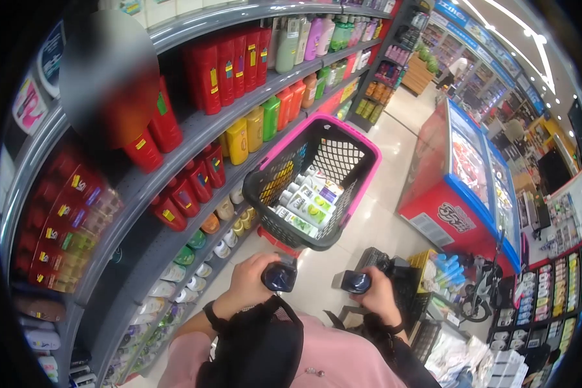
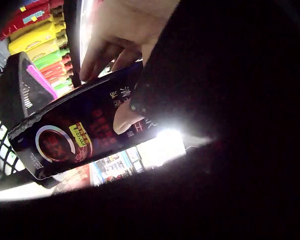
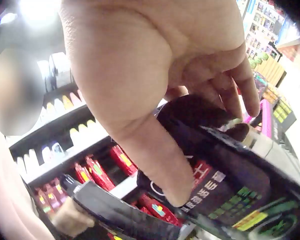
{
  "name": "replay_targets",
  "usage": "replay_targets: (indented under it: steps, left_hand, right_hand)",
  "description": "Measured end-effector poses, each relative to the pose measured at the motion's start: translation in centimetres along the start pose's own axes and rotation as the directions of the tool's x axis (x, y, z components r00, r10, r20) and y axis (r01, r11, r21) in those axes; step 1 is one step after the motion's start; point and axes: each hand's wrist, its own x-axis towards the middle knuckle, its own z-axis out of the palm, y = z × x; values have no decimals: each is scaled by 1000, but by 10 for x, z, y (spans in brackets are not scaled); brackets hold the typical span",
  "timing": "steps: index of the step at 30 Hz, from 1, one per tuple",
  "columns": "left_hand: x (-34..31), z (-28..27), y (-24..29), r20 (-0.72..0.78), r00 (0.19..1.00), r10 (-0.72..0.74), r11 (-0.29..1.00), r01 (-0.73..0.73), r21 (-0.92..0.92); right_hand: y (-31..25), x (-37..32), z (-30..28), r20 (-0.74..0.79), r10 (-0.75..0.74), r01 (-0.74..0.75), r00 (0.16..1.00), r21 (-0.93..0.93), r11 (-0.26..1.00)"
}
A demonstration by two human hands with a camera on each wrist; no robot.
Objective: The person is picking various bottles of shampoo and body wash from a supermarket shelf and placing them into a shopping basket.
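Note:
My left hand [image 1: 247, 279] grips a dark shampoo bottle [image 1: 279, 277] in front of my body. In the left wrist view this bottle [image 2: 57, 137] shows a round emblem, red print and a yellow price sticker, with the thumb across its label. A second dark shampoo bottle [image 1: 354, 282] is held in my right hand [image 1: 380, 296], apart from the first. Green print and a yellow sticker mark its label [image 3: 235, 197] in the right wrist view. Beyond both hands stands a black basket [image 1: 346, 139] with a pink rim, several white bottles [image 1: 307, 205] lying inside.
Curved shelves [image 1: 174, 158] on the left carry red bottles [image 1: 207, 81], yellow bottles [image 1: 237, 140] and others. A red and blue chest freezer [image 1: 436, 187] stands on the right. Crates and a blue-topped bin [image 1: 443, 271] crowd the near right. A person [image 1: 456, 70] is far off in the aisle.

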Motion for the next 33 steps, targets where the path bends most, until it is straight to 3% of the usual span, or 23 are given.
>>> replay_targets:
  steps: [5,6,10,13,15,18,22,25,28,30,31,32,33]
  left_hand:
    - [78,13,2,-104,994,43,995,-51,-82]
    - [91,16,3,-100,994,34,996,-41,-75]
    - [134,32,-3,-99,994,-51,991,39,-125]
    - [156,50,-10,-184,974,-128,988,110,-108]
    - [167,71,-16,-249,947,-205,977,182,-112]
    - [194,106,-27,-354,882,-312,948,315,-49]
    - [239,160,-44,-461,728,-507,847,521,-110]
    - [279,191,-72,-438,669,-601,790,579,-202]
    - [317,217,-109,-287,578,-764,644,709,-288]
    - [322,252,-152,-310,616,-724,690,646,-326]
    - [332,257,-156,-222,570,-791,612,725,-317]
    - [339,266,-162,-225,565,-794,608,727,-319]
    - [342,278,-175,-141,502,-853,517,784,-343]
  right_hand:
    - [3,70,-55,-123,-180,202,976,190,961]
    - [2,83,-67,-71,-124,137,990,203,970]
    - [6,162,-96,-32,-265,266,964,194,944]
    - [17,237,-103,12,-475,468,880,147,871]
    - [33,290,-99,44,-566,553,823,166,817]
    - [61,373,-85,233,-536,480,811,257,839]
    - [87,471,-60,354,-626,643,695,81,761]
    - [105,526,-35,439,-576,651,689,-26,759]
    - [121,569,-15,566,-470,621,678,-98,778]
    - [136,594,5,618,-422,594,663,-91,799]
    - [146,606,20,664,-369,564,650,-96,821]
    - [155,618,37,700,-311,530,643,-114,840]
    - [165,625,53,708,-257,506,658,-162,847]
